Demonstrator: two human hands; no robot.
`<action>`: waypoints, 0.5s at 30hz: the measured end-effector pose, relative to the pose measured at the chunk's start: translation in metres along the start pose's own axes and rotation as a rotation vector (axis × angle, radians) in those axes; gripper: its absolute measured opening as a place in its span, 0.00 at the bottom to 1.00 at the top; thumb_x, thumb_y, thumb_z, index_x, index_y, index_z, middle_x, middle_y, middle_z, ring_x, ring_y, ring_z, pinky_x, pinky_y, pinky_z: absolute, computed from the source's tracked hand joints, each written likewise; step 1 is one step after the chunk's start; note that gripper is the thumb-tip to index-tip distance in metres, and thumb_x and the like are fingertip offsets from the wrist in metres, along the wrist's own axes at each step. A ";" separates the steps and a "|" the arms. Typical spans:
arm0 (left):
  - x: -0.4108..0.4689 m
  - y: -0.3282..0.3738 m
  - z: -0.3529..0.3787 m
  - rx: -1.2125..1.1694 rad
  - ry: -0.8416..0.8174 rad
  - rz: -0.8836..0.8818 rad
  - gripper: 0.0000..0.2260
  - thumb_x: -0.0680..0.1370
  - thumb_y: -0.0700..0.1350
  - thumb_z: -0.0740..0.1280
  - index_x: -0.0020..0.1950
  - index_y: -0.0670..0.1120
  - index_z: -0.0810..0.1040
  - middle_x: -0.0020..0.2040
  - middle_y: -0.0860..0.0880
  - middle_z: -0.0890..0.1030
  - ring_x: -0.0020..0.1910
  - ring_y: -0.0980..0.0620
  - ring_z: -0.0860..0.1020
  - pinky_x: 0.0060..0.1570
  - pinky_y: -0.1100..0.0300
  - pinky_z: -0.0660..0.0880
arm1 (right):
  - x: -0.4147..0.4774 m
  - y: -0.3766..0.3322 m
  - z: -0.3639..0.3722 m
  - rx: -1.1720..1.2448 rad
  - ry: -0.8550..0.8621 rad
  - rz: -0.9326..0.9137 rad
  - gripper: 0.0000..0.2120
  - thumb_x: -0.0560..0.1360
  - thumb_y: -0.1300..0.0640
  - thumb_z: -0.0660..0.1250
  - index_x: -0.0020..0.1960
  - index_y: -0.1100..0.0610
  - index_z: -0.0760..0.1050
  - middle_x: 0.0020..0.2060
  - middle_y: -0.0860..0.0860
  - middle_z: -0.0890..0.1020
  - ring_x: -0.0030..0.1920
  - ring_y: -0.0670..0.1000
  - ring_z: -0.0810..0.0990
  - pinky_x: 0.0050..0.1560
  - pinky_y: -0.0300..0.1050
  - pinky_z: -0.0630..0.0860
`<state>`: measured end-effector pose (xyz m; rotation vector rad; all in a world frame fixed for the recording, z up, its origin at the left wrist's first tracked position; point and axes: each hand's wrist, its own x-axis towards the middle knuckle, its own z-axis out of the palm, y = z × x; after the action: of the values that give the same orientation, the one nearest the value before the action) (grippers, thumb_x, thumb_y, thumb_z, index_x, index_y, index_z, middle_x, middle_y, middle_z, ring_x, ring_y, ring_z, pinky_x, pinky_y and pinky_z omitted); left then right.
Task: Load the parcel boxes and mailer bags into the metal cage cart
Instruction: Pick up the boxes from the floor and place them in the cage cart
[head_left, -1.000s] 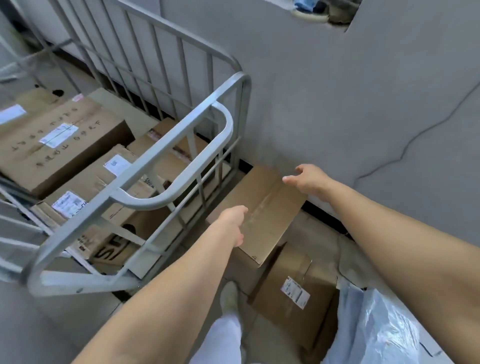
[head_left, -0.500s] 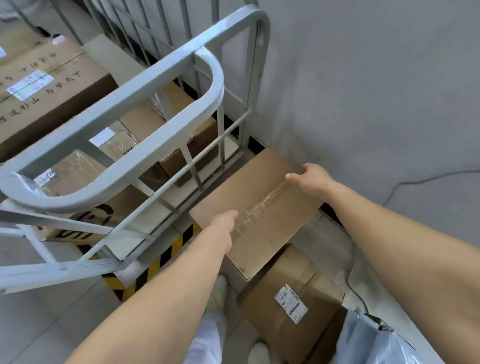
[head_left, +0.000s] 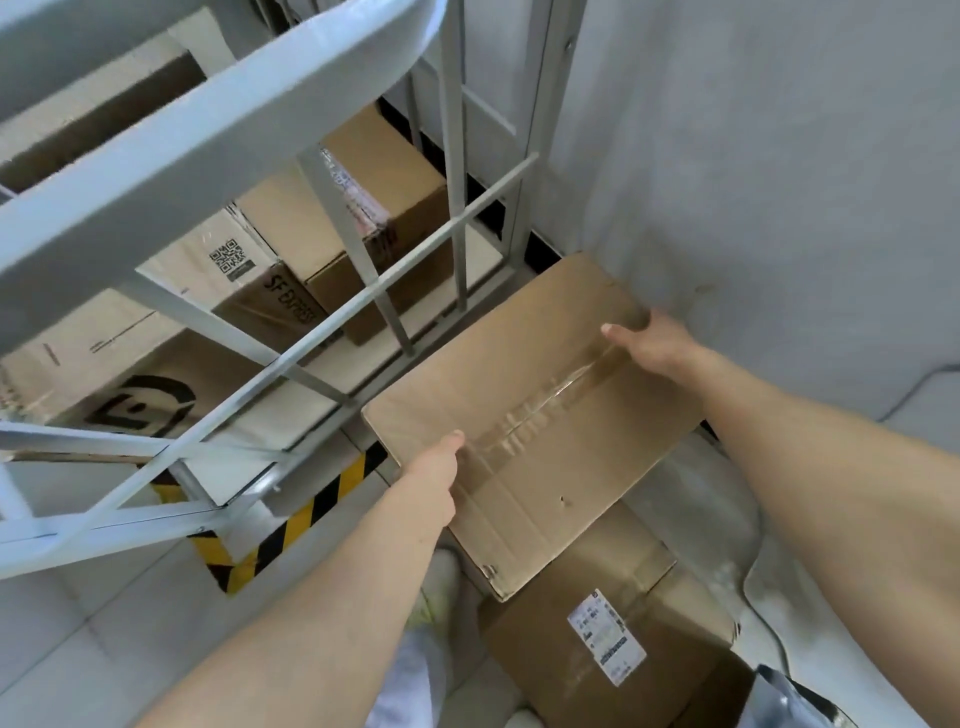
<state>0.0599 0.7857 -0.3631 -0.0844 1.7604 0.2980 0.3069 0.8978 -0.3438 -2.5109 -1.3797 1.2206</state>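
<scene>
A flat brown taped box (head_left: 524, 384) lies on the floor between the cage cart and the grey wall. My left hand (head_left: 434, 475) grips its near-left edge, and my right hand (head_left: 652, 345) grips its far-right edge against the wall. Under its near corner sits another brown box with a white label (head_left: 597, 618). The grey metal cage cart (head_left: 363, 291) fills the left and holds several cardboard boxes, among them one printed SF EXPRESS (head_left: 270, 291). A grey mailer bag (head_left: 789, 701) shows at the bottom right.
Yellow-and-black hazard tape (head_left: 291, 525) marks the floor by the cart's corner. The grey wall (head_left: 753, 156) stands close behind the boxes. My white-trousered legs and shoe (head_left: 441, 582) are below the box.
The view dropped closer to the box and cart. Both hands went from reaching over the taped box to closing on its two opposite edges.
</scene>
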 end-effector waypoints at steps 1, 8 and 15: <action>0.003 0.002 0.000 -0.013 -0.007 0.001 0.35 0.76 0.58 0.67 0.76 0.42 0.59 0.75 0.44 0.63 0.74 0.43 0.61 0.72 0.47 0.57 | 0.000 -0.002 0.000 0.035 0.000 0.009 0.41 0.70 0.34 0.66 0.73 0.60 0.64 0.68 0.57 0.73 0.68 0.59 0.70 0.70 0.53 0.66; 0.012 0.021 -0.001 -0.063 0.119 0.070 0.33 0.71 0.58 0.72 0.70 0.45 0.67 0.69 0.46 0.70 0.65 0.44 0.69 0.57 0.51 0.64 | 0.017 0.009 0.017 0.063 0.108 0.136 0.61 0.51 0.17 0.61 0.75 0.51 0.61 0.75 0.57 0.61 0.74 0.62 0.58 0.74 0.60 0.55; -0.016 0.025 0.007 -0.064 0.130 0.165 0.46 0.54 0.62 0.76 0.67 0.46 0.70 0.59 0.46 0.76 0.54 0.45 0.74 0.52 0.49 0.71 | -0.050 0.013 -0.036 -0.002 0.271 0.245 0.51 0.66 0.28 0.66 0.75 0.59 0.55 0.73 0.63 0.59 0.73 0.64 0.58 0.70 0.60 0.59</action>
<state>0.0642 0.8098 -0.3445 -0.0040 1.8904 0.4784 0.3239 0.8653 -0.2923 -2.7833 -1.0389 0.8597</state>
